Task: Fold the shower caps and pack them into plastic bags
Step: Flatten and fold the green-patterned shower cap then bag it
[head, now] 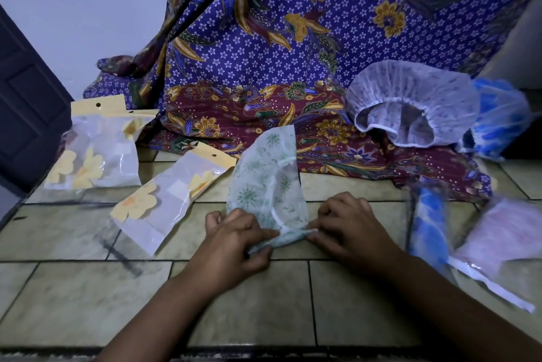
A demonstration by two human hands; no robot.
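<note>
A white shower cap with green flower prints (265, 182) lies folded lengthwise on the tiled floor, its near end rolled up. My left hand (234, 237) and my right hand (347, 226) both pinch that rolled end from either side. Two flat plastic bags with yellow headers and yellow flower prints lie to the left: one close by (164, 200), one farther back (96, 150). An open pale purple shower cap (410, 106) rests on the batik cloth at the right, with a blue cap (498, 121) behind it.
A purple and maroon batik cloth (264, 68) hangs and spreads across the back. At the right lie a bagged blue cap (429, 226) and a bagged pink cap (498, 241). A dark door (26, 103) stands at the left. Beige floor tiles (88, 297) fill the foreground.
</note>
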